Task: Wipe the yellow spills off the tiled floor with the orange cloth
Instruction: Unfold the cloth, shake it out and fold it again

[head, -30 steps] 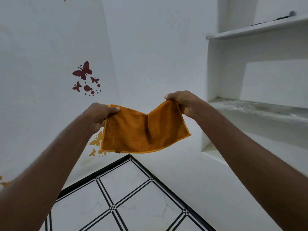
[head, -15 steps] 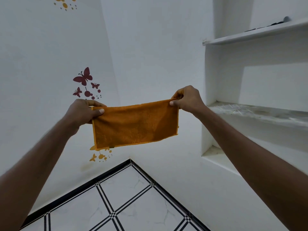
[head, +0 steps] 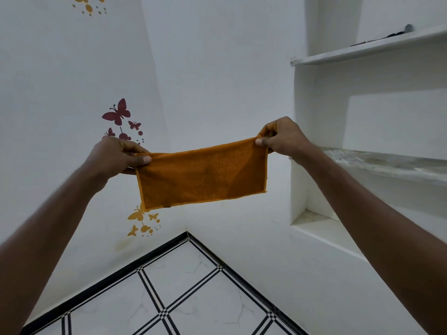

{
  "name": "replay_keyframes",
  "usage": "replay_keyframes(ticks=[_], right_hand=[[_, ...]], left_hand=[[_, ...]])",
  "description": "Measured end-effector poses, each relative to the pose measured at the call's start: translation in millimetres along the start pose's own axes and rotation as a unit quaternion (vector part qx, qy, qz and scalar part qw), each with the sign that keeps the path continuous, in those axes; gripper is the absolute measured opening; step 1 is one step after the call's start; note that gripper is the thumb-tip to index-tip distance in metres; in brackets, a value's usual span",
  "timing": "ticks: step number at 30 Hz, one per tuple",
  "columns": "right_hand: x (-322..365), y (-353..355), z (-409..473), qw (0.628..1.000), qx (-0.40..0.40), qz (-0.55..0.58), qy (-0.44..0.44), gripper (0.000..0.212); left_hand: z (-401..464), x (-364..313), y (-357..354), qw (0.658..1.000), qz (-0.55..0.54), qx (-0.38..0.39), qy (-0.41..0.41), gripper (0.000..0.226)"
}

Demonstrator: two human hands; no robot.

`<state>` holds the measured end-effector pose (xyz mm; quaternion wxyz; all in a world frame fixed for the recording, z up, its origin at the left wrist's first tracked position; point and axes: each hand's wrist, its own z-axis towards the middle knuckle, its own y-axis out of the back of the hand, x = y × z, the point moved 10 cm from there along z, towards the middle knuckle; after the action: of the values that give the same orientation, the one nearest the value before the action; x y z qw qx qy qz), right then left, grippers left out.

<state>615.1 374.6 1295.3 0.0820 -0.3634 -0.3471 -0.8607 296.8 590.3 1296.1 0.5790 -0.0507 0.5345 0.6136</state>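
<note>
Prep step: left hand (head: 116,157) and right hand (head: 284,139) pinch top corners of orange cloth (head: 203,176), stretched taut mid-air. Tiled floor (head: 183,301) at 6 o'clock; no spills visible. Next: lower cloth to floor.

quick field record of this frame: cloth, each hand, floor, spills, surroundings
cloth: orange cloth held taut in the air, clear of the floor
left hand: left hand pinches its upper left corner
right hand: right hand pinches its upper right corner
floor: tiled floor, white with black lines
spills: none in view
surroundings: butterfly stickers on wall, shelves at right
</note>
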Motion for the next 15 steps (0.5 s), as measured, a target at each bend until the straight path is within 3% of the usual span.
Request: replay_keyframes(ticks=[3,8,11,13,15], right_hand=[[9,5,1,1.0,-0.016,-0.007,0.024,0.004],[0,-5,-1,1.0,-0.011,0.001,0.012,0.009],[6,8,-6,0.999,-0.009,0.04,0.029,0.015],[15,13,-9,0.996,0.021,0.075,0.042,0.019],[22,16,-8,0.994,0.026,0.093,0.05,0.02]], left_hand=[[2,-3,15,0.999,-0.03,-0.04,-0.015,0.029],[4,6,8,0.998,-0.066,-0.008,0.008,0.042],[-1,6,4,0.99,-0.093,0.104,0.015,0.041],[-7,0,2,0.977,-0.121,0.175,0.015,0.052],[-5,-6,9,0.976,-0.147,0.161,0.01,0.067]])
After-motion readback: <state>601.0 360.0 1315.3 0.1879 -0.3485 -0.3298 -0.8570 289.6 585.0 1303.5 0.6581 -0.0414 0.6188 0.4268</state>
